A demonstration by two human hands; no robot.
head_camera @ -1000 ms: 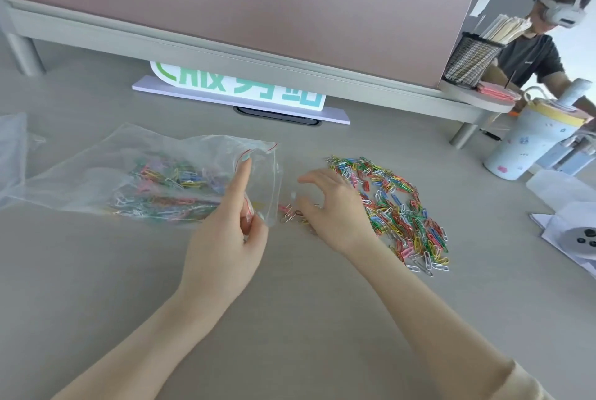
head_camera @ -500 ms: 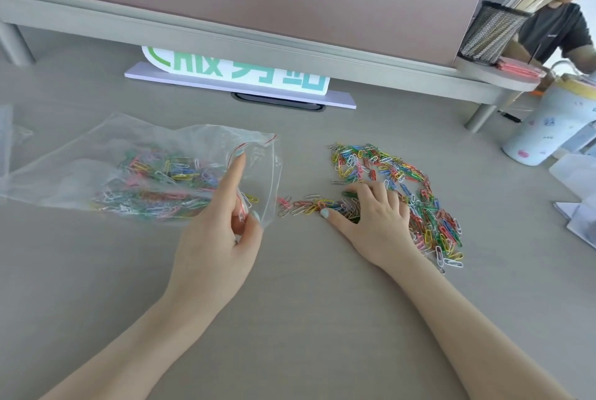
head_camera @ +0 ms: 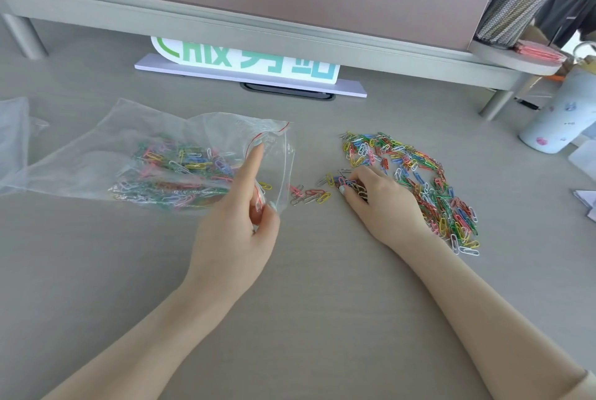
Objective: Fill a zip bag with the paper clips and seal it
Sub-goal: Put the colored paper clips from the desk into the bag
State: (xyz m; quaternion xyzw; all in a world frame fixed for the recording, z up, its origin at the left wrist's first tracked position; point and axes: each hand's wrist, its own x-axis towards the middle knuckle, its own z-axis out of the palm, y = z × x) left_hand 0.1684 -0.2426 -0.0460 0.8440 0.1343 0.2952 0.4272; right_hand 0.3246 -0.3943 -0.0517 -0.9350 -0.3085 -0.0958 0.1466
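Note:
A clear zip bag (head_camera: 96, 154) with a red seal line lies on the desk at the left, holding many coloured paper clips. My left hand (head_camera: 238, 232) holds its mouth open, index finger up against the upper lip and thumb pinching the lower edge. A loose pile of coloured paper clips (head_camera: 419, 180) lies at the right. My right hand (head_camera: 383, 202) rests on the pile's left edge, fingers curled round a small bunch of clips. A few stray clips (head_camera: 309, 194) lie between the bag mouth and that hand.
A white sign with green letters (head_camera: 245, 64) stands under the raised grey shelf (head_camera: 225, 22) at the back. A mesh pen holder (head_camera: 512, 12) and a pale tumbler (head_camera: 561, 115) stand at the right. Another plastic bag (head_camera: 13, 128) lies at the far left. White papers (head_camera: 587, 202) lie at the right edge.
My right hand went from the bag's mouth back to the pile, flattened on the clips, then curled its fingers round a bunch. The left hand kept holding the bag open.

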